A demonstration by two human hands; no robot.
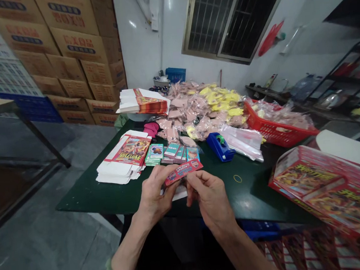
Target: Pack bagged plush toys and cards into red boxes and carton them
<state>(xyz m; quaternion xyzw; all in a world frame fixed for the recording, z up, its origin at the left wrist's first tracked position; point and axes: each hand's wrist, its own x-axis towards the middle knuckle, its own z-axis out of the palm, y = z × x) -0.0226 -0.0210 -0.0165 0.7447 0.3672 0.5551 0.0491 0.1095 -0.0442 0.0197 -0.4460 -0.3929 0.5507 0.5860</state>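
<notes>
Above the front edge of the dark green table, my left hand (pixel 156 193) is closed on one end of a red printed carton (pixel 183 171) with blue lettering on its face. My right hand (pixel 212 197) pinches the carton's near right edge, its other fingers curled underneath. A white piece shows below the carton, partly hidden by my fingers. Just beyond my hands lie stacks of small printed cards (pixel 154 153), green-edged and teal ones side by side. To their left is a pile of flat red-and-white cartons (pixel 133 149).
A blue tape dispenser (pixel 221 147), clear plastic bags (pixel 244 140) and a yellow rubber band (pixel 237 178) lie to the right. Pink and yellow wrapped packets (pixel 196 104) heap at the back beside a red basket (pixel 269 123). Packed red display boxes (pixel 330 189) stand at the right edge.
</notes>
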